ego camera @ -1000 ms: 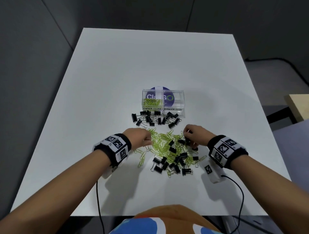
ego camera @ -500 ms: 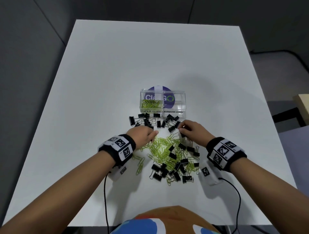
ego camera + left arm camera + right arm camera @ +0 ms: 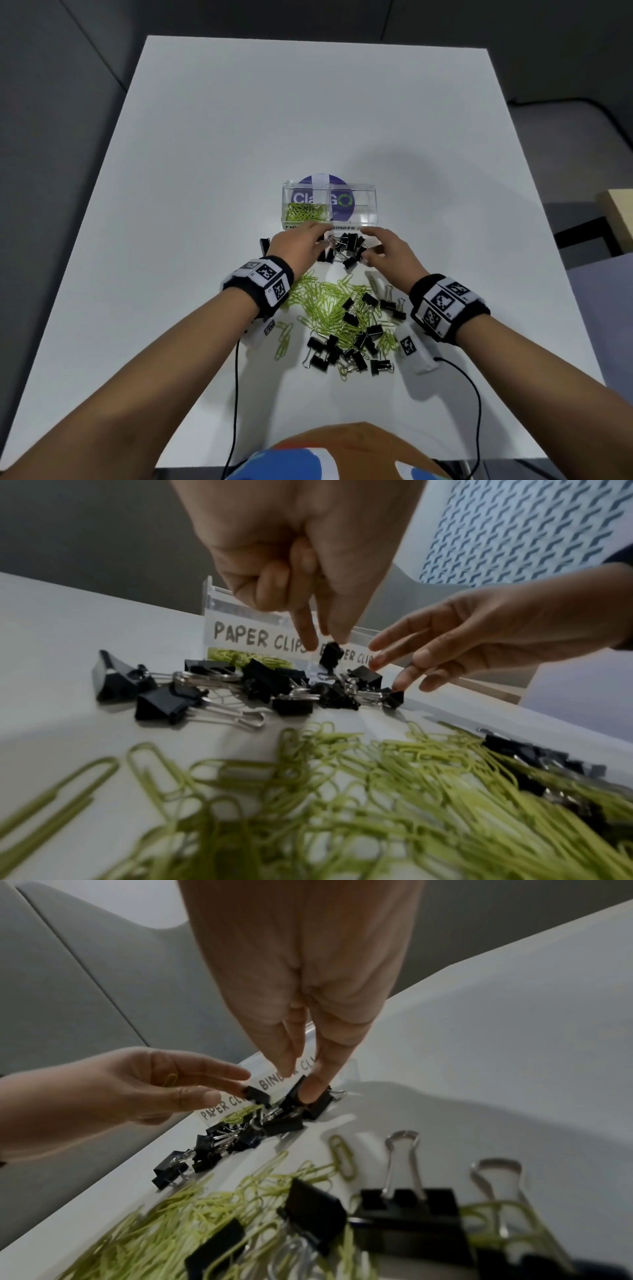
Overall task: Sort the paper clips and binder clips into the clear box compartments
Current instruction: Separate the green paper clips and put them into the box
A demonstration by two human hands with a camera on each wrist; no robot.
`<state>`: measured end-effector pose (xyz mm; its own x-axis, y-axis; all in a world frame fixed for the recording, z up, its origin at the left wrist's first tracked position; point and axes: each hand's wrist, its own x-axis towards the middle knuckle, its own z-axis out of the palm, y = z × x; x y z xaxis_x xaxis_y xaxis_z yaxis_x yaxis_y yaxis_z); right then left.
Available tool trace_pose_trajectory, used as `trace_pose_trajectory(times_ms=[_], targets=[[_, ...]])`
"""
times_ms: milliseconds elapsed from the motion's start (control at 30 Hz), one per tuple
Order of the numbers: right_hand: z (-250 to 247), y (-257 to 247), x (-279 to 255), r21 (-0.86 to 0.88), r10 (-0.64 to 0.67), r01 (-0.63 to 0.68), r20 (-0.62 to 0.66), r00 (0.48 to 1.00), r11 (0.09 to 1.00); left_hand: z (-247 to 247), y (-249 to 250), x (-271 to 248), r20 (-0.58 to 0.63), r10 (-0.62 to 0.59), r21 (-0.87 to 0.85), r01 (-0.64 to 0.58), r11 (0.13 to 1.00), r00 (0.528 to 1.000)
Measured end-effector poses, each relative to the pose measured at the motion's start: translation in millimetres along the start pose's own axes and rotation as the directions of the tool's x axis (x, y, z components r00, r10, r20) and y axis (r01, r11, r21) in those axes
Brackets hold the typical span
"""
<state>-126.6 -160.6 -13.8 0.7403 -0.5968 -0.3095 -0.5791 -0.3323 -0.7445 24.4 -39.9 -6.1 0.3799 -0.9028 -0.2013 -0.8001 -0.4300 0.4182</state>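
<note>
The clear box [image 3: 371,205] stands mid-table; its left compartment, labelled PAPER CLIPS [image 3: 253,638], holds green paper clips [image 3: 305,212]. A row of black binder clips [image 3: 349,245] lies just in front of it. My left hand [image 3: 320,236] pinches one black binder clip [image 3: 330,653] between thumb and forefinger at the box front. A green paper clip [image 3: 171,1080] sits in that palm. My right hand [image 3: 368,246] reaches into the row with straight, spread fingers, one fingertip [image 3: 313,1093] pressing on a binder clip [image 3: 320,1106].
A mixed pile of green paper clips [image 3: 329,308] and black binder clips [image 3: 329,349] lies between my wrists. Loose paper clips [image 3: 284,339] trail off to its left. Wrist cables [image 3: 236,377] run back over the white table's near edge [image 3: 513,460].
Both hands have moved forward from the mixed pile to the row of binder clips in front of the box. The left hand now pinches a binder clip.
</note>
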Motion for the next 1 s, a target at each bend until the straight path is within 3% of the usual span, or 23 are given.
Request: trace_pose_trajectory(times_ms=[100, 200, 333, 400, 467, 667, 833, 1000], targets=[[-6.5, 0.4, -9.0, -0.105, -0.065, 0.065, 0.002, 0.998, 0.992, 1.9, -2.8, -7.9, -0.022, 0.081, 0.041, -0.08, 0.996, 0.996], [-12.1, 6.5, -22.0, -0.327, -0.109, 0.174, 0.207, 0.972, 0.929, 4.0, 2.5, -18.5, 0.117, 0.204, 0.078, -0.214, 0.974, 0.972], [-7.3, 18.1, -41.2, -0.565, -0.166, 0.428, 0.456, 0.874, 0.706, 15.3, 22.1, -41.7, 0.356, 0.409, 0.064, -0.458, 0.886, 0.84], [-3.1, 22.2, -47.2, -0.613, -0.177, 0.464, 0.47, 0.865, 0.639, 20.8, 27.3, -52.7, 0.472, 0.442, 0.086, -0.538, 0.838, 0.763], [1.1, 23.7, -50.3, -0.632, -0.179, 0.448, 0.444, 0.878, 0.632, 24.3, 27.4, -60.8, 0.563, 0.4, 0.139, -0.56, 0.817, 0.723], [13.4, 28.7, -57.2, -0.645, -0.208, 0.434, 0.399, 0.893, 0.629, 31.0, 18.7, -78.1, 0.561, 0.345, 0.209, -0.531, 0.821, 0.753], [9.5, 21.4, -64.3, -0.622, -0.171, 0.419, 0.42, 0.891, 0.661, 33.6, 13.1, -85.1, 0.551, 0.259, 0.207, -0.43, 0.879, 0.793], [-0.8, 14.0, -57.2, -0.535, -0.125, 0.36, 0.425, 0.896, 0.764, 30.9, 7.6, -87.0, 0.549, 0.276, 0.239, -0.465, 0.852, 0.789]])
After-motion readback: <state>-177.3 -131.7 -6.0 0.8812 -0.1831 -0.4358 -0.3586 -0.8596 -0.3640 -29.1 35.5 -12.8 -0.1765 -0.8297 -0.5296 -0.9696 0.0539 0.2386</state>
